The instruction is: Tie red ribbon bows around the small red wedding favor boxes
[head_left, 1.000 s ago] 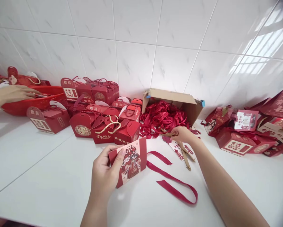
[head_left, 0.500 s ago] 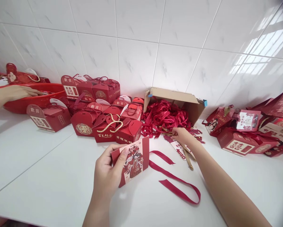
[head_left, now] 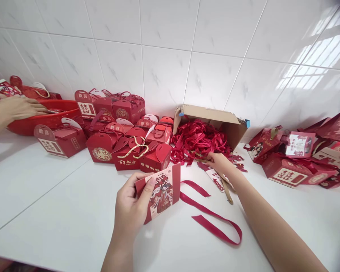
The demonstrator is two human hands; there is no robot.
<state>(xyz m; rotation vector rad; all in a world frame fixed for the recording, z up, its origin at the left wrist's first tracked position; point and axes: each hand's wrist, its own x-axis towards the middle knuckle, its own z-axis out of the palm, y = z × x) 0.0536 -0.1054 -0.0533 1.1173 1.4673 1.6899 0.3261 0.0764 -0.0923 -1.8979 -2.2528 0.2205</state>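
My left hand grips a red gift box upright just above the table, thumb on its front, which shows a printed figure in a red costume. My right hand reaches to the edge of a heap of red ribbons, its fingers closed by flat printed cards and a gold-brown strap. What those fingers pinch, if anything, is hidden. One loose red ribbon lies curled on the white table beside the box.
The ribbons spill from a cardboard box lying against the tiled wall. Several finished red boxes stand left of centre, more at the right. A co-worker's hands are over a red basin at far left.
My hands and the red gift box have hardly moved. At far left, the co-worker's second hand has come into view, along with a red-and-white packet.
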